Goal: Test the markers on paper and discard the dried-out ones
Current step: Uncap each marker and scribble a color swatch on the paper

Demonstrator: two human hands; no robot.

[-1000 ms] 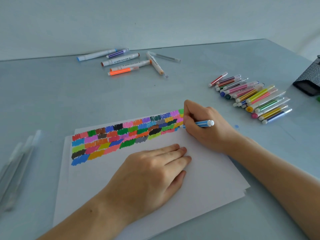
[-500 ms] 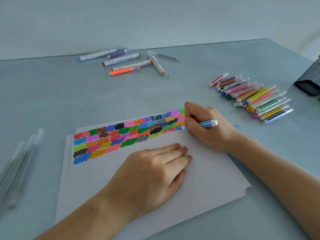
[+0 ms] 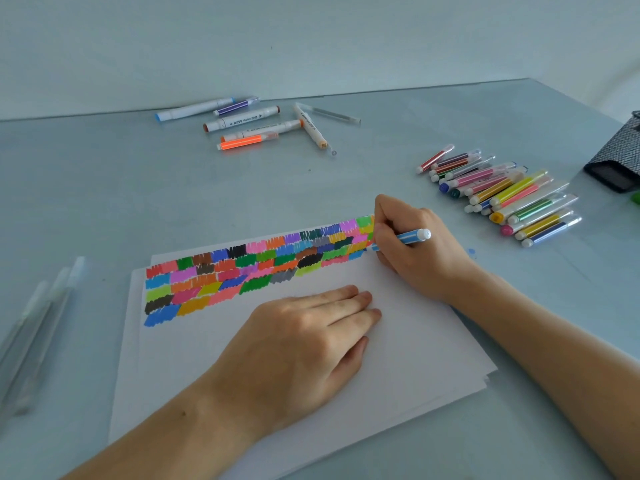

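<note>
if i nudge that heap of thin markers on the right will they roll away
Probably some would. The thin markers have round barrels and lie loosely heaped on the smooth table, so a sideways push would likely roll the outer ones. They look like light plastic, so even a small nudge should shift them. Pushed lengthwise, they would more likely slide.

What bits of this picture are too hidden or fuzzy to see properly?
1. Tip of the blue marker: head view, hidden behind the right hand, so fresh ink cannot be judged.
2. Clear pens: blurred at the left edge.
3. Dark case: cut off by the right edge.
4. Paper under the left hand: covered.
</note>
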